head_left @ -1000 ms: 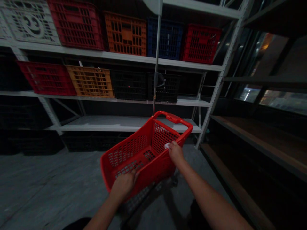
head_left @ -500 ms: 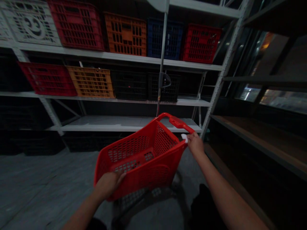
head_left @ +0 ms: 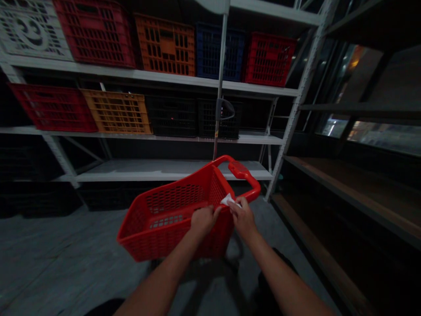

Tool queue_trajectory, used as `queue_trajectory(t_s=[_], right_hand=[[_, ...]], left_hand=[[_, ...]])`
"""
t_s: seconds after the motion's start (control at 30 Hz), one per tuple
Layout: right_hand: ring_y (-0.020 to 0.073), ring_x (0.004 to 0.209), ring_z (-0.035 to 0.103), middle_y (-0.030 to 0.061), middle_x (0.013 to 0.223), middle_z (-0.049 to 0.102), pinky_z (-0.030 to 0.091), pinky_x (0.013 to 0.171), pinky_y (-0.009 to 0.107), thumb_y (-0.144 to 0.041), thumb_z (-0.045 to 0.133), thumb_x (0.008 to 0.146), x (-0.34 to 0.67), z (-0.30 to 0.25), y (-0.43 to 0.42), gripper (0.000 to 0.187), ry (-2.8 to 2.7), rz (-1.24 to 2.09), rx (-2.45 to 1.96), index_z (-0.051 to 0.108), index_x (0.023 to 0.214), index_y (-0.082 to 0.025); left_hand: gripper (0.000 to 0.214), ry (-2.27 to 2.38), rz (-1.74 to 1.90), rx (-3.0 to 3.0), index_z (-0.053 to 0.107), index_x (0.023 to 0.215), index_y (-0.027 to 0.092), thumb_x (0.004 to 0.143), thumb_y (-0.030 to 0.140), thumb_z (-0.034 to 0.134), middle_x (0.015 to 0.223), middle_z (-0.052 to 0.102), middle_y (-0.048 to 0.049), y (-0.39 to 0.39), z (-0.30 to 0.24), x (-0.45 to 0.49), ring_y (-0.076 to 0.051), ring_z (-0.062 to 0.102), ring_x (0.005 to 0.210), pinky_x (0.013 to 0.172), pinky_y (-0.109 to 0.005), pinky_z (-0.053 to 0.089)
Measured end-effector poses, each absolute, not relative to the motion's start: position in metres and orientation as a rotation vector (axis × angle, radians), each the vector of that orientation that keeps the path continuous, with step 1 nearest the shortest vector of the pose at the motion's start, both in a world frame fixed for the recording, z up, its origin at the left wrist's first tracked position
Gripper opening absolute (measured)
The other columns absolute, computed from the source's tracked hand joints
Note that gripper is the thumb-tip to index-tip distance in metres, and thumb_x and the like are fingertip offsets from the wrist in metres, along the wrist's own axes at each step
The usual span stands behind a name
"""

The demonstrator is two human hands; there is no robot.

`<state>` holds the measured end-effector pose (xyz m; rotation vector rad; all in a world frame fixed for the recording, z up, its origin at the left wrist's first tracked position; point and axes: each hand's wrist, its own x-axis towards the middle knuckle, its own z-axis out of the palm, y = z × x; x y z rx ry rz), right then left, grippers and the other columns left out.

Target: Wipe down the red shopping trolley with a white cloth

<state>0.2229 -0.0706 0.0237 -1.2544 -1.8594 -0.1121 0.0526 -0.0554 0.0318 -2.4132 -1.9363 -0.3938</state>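
Observation:
A red plastic shopping cart (head_left: pixel 154 241) stands in front of me, its curved handle (head_left: pixel 241 171) at the far right end. My left hand (head_left: pixel 203 219) is closed over the near rim of the basket, close to the handle end. Just right of it, my right hand (head_left: pixel 242 216) pinches a crumpled white cloth or tissue (head_left: pixel 226 199) against the rim where the handle joins. Which of the two the white piece is, I cannot tell. Through the slotted walls, the grey floor shows under the basket.
Behind the cart, white metal shelving (head_left: pixel 158 169) holds plastic crates, among them an orange crate (head_left: pixel 166 46) and a yellow crate (head_left: pixel 118 112). A metal pole (head_left: pixel 221 66) rises behind the handle. Brown shelves (head_left: pixel 329 175) line the right side.
My left hand has slid along the near rim toward the handle. My right hand has moved left with the white piece, from the handle's base onto the rim. The cart has turned slightly.

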Motion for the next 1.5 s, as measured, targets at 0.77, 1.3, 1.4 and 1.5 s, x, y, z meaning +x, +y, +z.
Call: queue_trajectory(t_s=[0.77,1.3,1.4,1.5], right_hand=[[0.0171,0.086,0.049,0.0066,0.087,0.046,0.043,0.076,0.031,-0.015,0.046,0.077,0.255,0.014,-0.059,0.019,-1.055,-0.234,-1.085,0.064,0.085,-0.016],[0.0183,0.088,0.050,0.0081,0.093,0.054,0.041,0.080,0.031,-0.016,0.041,0.082,0.276,0.060,-0.070,0.024,-1.558,-0.316,-1.329,0.062,0.092,-0.017],[0.0192,0.088,0.048,0.0080,0.090,0.058,0.038,0.080,0.030,-0.014,0.041,0.082,0.262,0.077,-0.072,0.022,-1.936,-0.365,-1.483,0.062,0.086,-0.017],[0.0196,0.086,0.050,0.0084,0.085,0.061,0.037,0.075,0.029,-0.013,0.041,0.081,0.233,0.089,-0.068,0.021,-2.287,-0.347,-1.562,0.062,0.081,-0.016]], left_hand=[[0.060,-1.920,-0.426,-2.312,0.059,0.081,0.019,0.084,0.052,0.009,0.079,0.066,-0.0074,-0.051,0.015,0.044,-0.018,0.061,0.073,0.061,-0.025,0.038],[0.064,-1.888,-0.438,-2.265,0.061,0.080,0.020,0.080,0.060,0.011,0.073,0.066,-0.0084,-0.053,0.013,0.031,-0.021,0.062,0.068,0.056,-0.026,0.037],[0.067,-1.902,-0.425,-2.250,0.061,0.079,0.019,0.080,0.060,0.009,0.073,0.066,-0.0090,-0.053,0.012,0.034,-0.021,0.062,0.068,0.057,-0.026,0.038],[0.068,-1.901,-0.418,-2.253,0.061,0.078,0.019,0.080,0.060,0.007,0.073,0.066,-0.0088,-0.054,0.012,0.036,-0.021,0.062,0.069,0.058,-0.026,0.039]])
